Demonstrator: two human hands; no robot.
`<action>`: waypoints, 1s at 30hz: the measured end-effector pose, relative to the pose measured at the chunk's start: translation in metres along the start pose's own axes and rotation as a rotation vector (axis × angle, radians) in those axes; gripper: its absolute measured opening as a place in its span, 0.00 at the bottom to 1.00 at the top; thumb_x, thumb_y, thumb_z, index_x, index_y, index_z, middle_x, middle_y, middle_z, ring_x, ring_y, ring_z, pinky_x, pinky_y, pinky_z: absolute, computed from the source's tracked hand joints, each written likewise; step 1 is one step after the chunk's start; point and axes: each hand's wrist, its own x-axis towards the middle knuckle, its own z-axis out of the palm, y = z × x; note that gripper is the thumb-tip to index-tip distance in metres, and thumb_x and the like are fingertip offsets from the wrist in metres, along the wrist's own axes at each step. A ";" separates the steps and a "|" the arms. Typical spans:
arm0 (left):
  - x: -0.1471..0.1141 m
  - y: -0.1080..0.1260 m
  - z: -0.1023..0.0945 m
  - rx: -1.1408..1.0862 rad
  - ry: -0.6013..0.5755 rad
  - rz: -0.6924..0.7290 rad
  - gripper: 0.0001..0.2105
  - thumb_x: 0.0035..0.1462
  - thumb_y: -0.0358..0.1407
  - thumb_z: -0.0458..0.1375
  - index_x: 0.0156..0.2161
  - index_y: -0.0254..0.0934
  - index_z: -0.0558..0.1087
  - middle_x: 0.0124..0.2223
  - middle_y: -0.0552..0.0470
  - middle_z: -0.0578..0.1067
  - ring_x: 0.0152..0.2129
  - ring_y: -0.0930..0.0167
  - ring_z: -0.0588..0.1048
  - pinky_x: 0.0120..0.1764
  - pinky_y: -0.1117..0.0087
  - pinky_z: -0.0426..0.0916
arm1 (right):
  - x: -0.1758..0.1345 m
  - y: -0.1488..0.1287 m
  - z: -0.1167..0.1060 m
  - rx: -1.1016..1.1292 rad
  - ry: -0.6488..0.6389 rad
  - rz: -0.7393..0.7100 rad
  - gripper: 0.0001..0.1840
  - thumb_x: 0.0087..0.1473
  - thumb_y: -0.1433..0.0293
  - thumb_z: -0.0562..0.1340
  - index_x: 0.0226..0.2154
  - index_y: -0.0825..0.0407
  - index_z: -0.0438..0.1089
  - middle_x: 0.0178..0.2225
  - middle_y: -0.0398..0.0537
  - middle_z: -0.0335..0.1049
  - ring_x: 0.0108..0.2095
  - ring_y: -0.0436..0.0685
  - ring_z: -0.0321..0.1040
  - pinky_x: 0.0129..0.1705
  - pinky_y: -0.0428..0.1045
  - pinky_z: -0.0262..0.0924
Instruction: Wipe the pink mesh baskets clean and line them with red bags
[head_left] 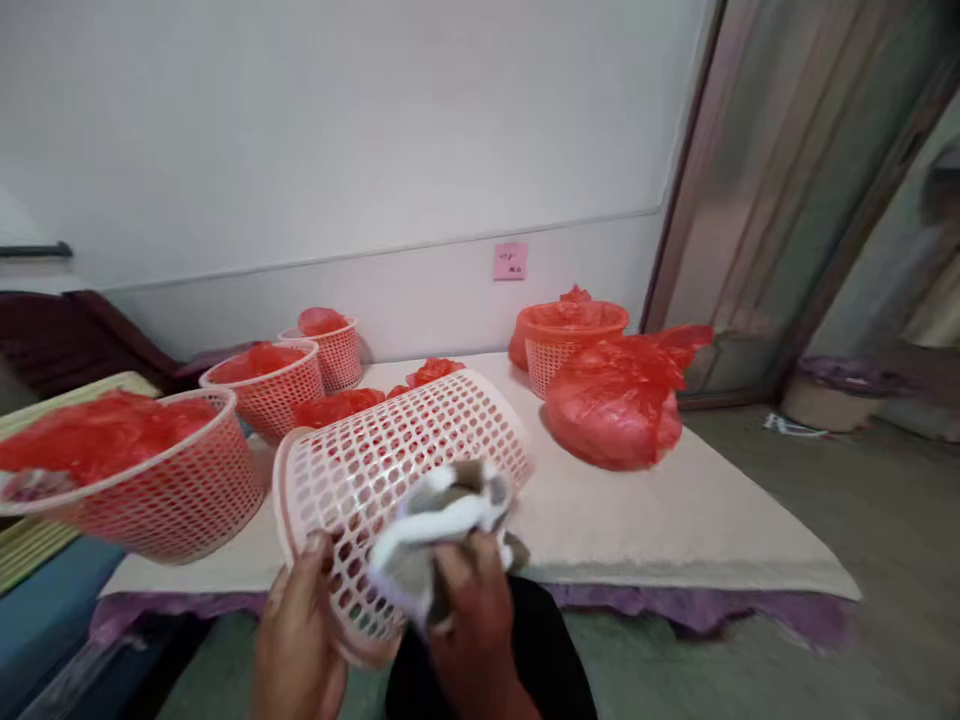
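A pink lattice plastic basket point(405, 440) lies tipped on its side in front of me, its rim toward the left and its base toward the right. My left hand point(300, 630) grips that rim at the lower left, thumb outside and the other fingers partly hidden. In my right hand point(476, 610) is a bunched white and grey-brown cloth point(442, 525), held against or just over the basket's outer side. Motion blurs the cloth and this hand, so exact contact cannot be made out.
Several pink baskets with red plastic bags, such as the large one point(180, 490), stand at left. A tied red bag point(615, 405) and an orange-rimmed basket point(551, 365) sit at right on the white-covered table point(675, 530). A pink note point(511, 261) is on the wall.
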 end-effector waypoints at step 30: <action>-0.021 0.016 0.046 -0.150 -0.298 -0.353 0.15 0.53 0.38 0.61 0.45 0.36 0.76 0.36 0.49 0.81 0.36 0.61 0.80 0.40 0.63 0.75 | -0.040 -0.045 0.006 0.042 -0.003 0.206 0.23 0.51 0.65 0.65 0.51 0.47 0.68 0.51 0.58 0.69 0.46 0.66 0.73 0.38 0.54 0.74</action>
